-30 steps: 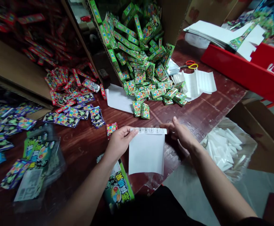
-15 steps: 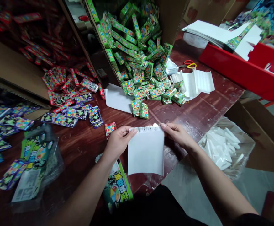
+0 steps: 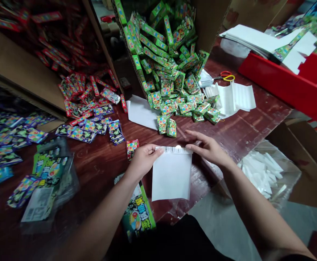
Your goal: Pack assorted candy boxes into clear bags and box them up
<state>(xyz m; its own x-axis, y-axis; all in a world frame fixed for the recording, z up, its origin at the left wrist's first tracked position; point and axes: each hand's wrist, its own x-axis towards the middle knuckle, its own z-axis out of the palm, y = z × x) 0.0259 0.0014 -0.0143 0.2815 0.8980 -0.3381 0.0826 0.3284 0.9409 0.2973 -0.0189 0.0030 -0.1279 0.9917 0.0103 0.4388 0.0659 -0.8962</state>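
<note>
A white sticker sheet (image 3: 171, 177) hangs in front of me, with a row of small round printed stickers along its top edge. My left hand (image 3: 144, 159) pinches its upper left corner between thumb and fingers. At the upper right corner, my right hand (image 3: 206, 148) has its fingers apart, with the thumb side at the edge of the sheet. Just beyond my left hand lies a small red packet (image 3: 132, 148). A green printed package (image 3: 139, 214) lies partly under my left forearm.
Small green boxes (image 3: 172, 90) spill from a carton. Red packets (image 3: 79, 90) and purple packets (image 3: 90, 127) lie left. Scissors (image 3: 226, 76), white sheets (image 3: 240, 96) and a red bin (image 3: 272, 83) are at right. A clear bag (image 3: 262, 174) holds white scraps below the table edge.
My right hand has loosened its pinch on the sheet's corner, and its fingers have spread. My left hand still holds the other corner. The whole view has shifted slightly.
</note>
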